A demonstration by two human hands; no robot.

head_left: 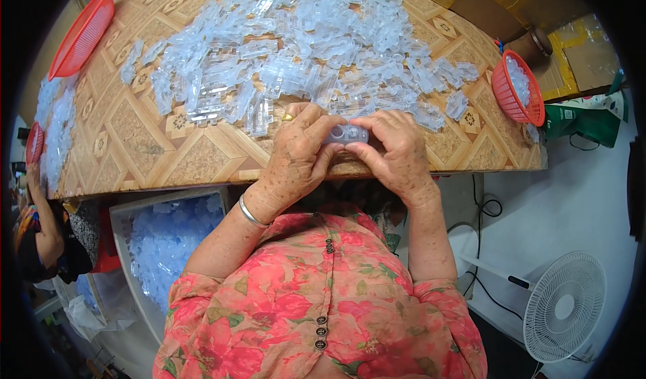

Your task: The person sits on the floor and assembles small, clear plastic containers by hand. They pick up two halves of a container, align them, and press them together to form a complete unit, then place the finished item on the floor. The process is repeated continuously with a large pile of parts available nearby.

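Between my two hands, just above the table's near edge, is a small translucent bluish plastic piece [347,134] with a round hole toward its left end. My left hand [299,147] pinches that left end between thumb and fingers. At the other end, the thumb and bent fingers of my right hand [396,149] close on the same piece. Beyond my hands a wide heap of clear plastic pieces [289,73] spreads over the patterned table [222,154]. Part of the held piece is hidden by my fingers.
Red plastic baskets stand at the far left [82,32] and at the right edge [499,86], the right one with clear pieces inside. A box of bluish pieces [121,228] sits below left. A white fan [564,306] stands lower right. Another person's arm [46,221] shows at left.
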